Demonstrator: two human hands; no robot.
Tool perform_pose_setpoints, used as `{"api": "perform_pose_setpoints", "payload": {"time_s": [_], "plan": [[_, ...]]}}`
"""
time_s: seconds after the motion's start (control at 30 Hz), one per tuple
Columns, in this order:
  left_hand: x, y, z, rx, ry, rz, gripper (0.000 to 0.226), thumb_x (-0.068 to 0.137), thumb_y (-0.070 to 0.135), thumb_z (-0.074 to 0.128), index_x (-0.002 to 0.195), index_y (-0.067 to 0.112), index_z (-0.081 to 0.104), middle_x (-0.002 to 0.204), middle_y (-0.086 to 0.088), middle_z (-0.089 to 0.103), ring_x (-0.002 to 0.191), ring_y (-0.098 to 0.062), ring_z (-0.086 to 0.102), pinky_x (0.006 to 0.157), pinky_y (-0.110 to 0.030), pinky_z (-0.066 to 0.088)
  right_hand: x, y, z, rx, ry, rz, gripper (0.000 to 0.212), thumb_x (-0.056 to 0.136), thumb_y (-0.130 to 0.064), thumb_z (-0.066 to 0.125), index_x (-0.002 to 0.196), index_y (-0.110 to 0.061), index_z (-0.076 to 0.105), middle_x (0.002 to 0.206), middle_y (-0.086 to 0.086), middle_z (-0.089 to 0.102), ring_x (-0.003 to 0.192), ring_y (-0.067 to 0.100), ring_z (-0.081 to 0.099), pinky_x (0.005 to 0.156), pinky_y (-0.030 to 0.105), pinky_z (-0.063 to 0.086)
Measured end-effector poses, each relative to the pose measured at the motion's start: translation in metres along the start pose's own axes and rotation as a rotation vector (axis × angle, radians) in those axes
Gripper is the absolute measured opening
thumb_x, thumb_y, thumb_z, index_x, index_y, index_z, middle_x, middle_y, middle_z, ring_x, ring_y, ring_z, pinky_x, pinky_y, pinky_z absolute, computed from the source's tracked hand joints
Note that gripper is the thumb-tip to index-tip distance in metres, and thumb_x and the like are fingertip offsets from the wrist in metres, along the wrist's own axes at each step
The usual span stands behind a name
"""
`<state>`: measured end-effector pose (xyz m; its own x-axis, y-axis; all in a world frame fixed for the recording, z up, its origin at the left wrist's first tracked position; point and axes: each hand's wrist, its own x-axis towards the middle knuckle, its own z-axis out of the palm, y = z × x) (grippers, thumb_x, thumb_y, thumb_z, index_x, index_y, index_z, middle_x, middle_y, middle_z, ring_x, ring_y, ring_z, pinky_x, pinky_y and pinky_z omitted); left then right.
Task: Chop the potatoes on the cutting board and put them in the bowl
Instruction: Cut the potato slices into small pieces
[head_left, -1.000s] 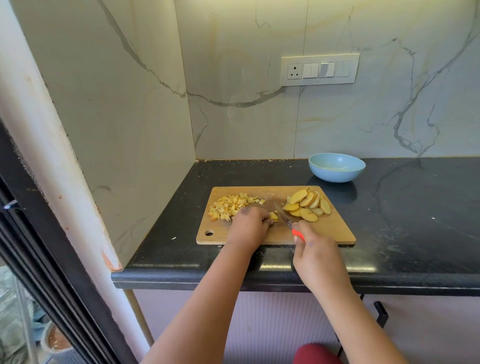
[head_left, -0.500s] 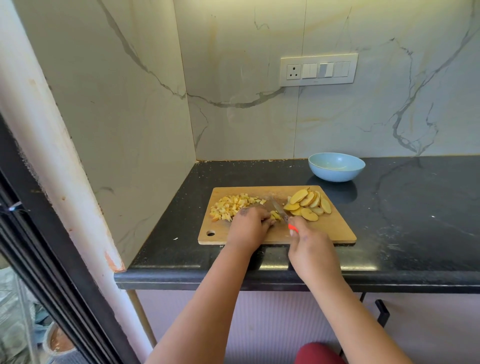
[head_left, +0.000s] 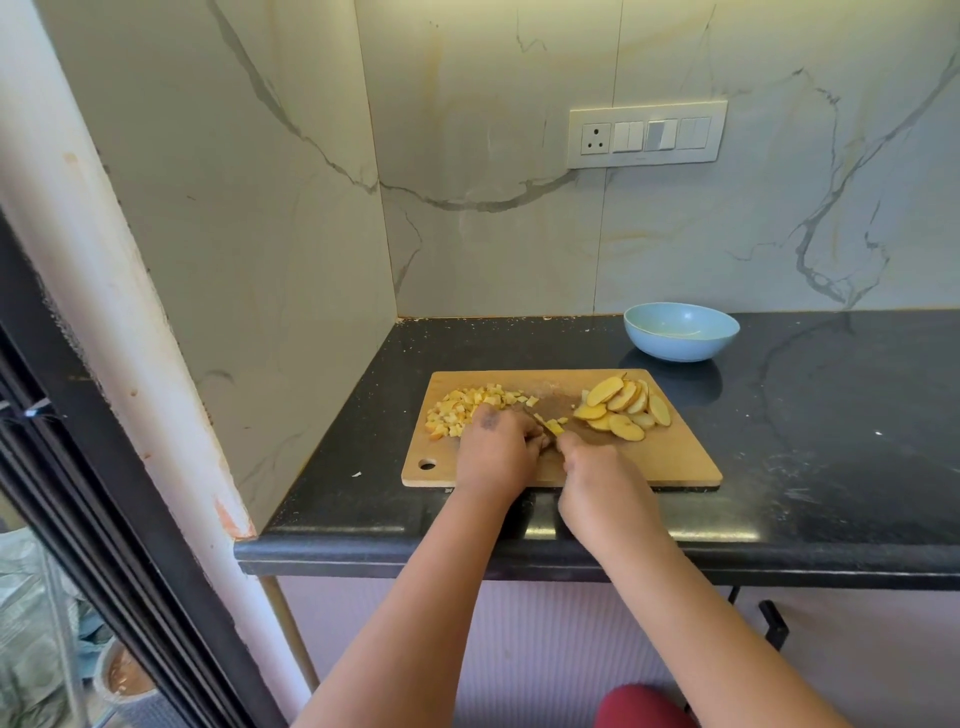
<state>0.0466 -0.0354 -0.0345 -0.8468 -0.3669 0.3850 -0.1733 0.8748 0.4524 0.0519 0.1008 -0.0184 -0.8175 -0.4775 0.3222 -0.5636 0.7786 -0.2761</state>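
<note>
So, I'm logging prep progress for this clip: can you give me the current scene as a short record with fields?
surface: black stone counter
board: rectangular wooden cutting board with a round hole at its near left corner
diced: pile of small yellow potato cubes on the board's left
sliced: fanned oval potato slices on the board's right, not yet diced
left hand: holds down the potato pieces being cut
right hand: grips the knife, whose handle is hidden
bowl: light blue round bowl behind the board, no potato visible inside
</note>
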Motion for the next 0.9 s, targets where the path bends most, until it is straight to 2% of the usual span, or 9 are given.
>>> {"api": "perform_pose_setpoints", "payload": {"time_s": [0.13,0.2,0.27,0.4,0.47,0.6,0.67,0.77,0.9], "plan": [[-0.003,-0.001,-0.004,-0.03,0.016,-0.029,0.027,0.092,0.037,0.064,0.113,0.021,0.071,0.102,0.003,0.071,0.118,-0.023,0.042,0.091,-0.032,0.042,-0.009,0.018,0.004,0.243,0.181,0.012,0.018,0.096,-0.017,0.052,0.111,-0.024,0.059,0.076,-0.002,0.063,0.06,0.013,0.057,0.051,0.03,0.051],[-0.005,-0.001,-0.007,-0.062,0.033,-0.065,0.033,0.089,0.038,0.067,0.117,0.02,0.069,0.106,0.003,0.071,0.121,-0.022,0.042,0.094,-0.032,0.041,-0.017,0.025,0.003,0.29,0.233,-0.032,0.016,0.095,-0.016,0.053,0.108,-0.022,0.061,0.078,0.0,0.066,0.058,0.012,0.057,0.047,0.027,0.048],[-0.006,-0.005,-0.006,-0.085,0.045,-0.077,0.026,0.089,0.037,0.069,0.108,0.021,0.072,0.099,0.004,0.072,0.115,-0.022,0.049,0.092,-0.032,0.044,-0.022,0.028,0.002,0.279,0.235,-0.07,0.018,0.095,-0.016,0.054,0.111,-0.022,0.062,0.076,0.0,0.065,0.056,0.012,0.055,0.045,0.026,0.045],[-0.008,-0.004,-0.007,-0.063,0.061,-0.048,0.018,0.093,0.028,0.062,0.103,0.02,0.074,0.096,0.003,0.072,0.111,-0.022,0.046,0.086,-0.031,0.043,-0.025,0.025,0.002,0.18,0.147,-0.106,0.024,0.097,-0.019,0.049,0.119,-0.027,0.058,0.068,-0.001,0.062,0.056,0.014,0.058,0.046,0.035,0.051],[-0.009,-0.002,-0.008,-0.042,0.068,-0.04,0.019,0.094,0.026,0.06,0.103,0.018,0.074,0.096,0.002,0.072,0.109,-0.022,0.044,0.084,-0.031,0.041,-0.025,0.021,0.002,0.127,0.097,-0.083,0.028,0.097,-0.015,0.048,0.122,-0.027,0.055,0.07,-0.002,0.061,0.059,0.015,0.058,0.048,0.032,0.051],[-0.008,0.0,-0.01,-0.017,0.065,-0.048,0.019,0.093,0.027,0.06,0.101,0.018,0.074,0.095,0.002,0.072,0.107,-0.023,0.046,0.084,-0.033,0.042,-0.012,0.004,-0.001,-0.033,0.025,-0.077,0.028,0.096,-0.01,0.046,0.12,-0.025,0.05,0.063,-0.006,0.045,0.055,0.013,0.047,0.04,0.024,0.029],[-0.01,0.002,-0.011,-0.003,0.068,-0.056,0.018,0.092,0.028,0.06,0.099,0.02,0.074,0.094,0.004,0.072,0.106,-0.023,0.047,0.082,-0.032,0.042,-0.002,0.003,-0.004,0.031,-0.027,-0.026,0.023,0.096,-0.011,0.05,0.115,-0.024,0.052,0.067,-0.005,0.05,0.058,0.012,0.05,0.044,0.026,0.04],[-0.013,0.006,-0.013,0.05,0.101,-0.065,0.018,0.091,0.033,0.057,0.09,0.024,0.073,0.083,0.009,0.067,0.101,-0.021,0.047,0.074,-0.031,0.035,-0.006,0.013,-0.005,0.166,-0.061,0.056,0.019,0.097,-0.018,0.05,0.111,-0.029,0.056,0.087,-0.004,0.064,0.074,0.013,0.06,0.065,0.033,0.057],[-0.014,0.007,-0.013,0.071,0.123,-0.056,0.019,0.092,0.034,0.056,0.092,0.023,0.072,0.085,0.005,0.067,0.101,-0.022,0.046,0.074,-0.031,0.031,-0.029,0.044,-0.029,0.298,-0.148,0.131,0.015,0.096,-0.023,0.056,0.096,-0.037,0.059,0.096,-0.012,0.063,0.073,0.0,0.052,0.054,0.015,0.037]]}}
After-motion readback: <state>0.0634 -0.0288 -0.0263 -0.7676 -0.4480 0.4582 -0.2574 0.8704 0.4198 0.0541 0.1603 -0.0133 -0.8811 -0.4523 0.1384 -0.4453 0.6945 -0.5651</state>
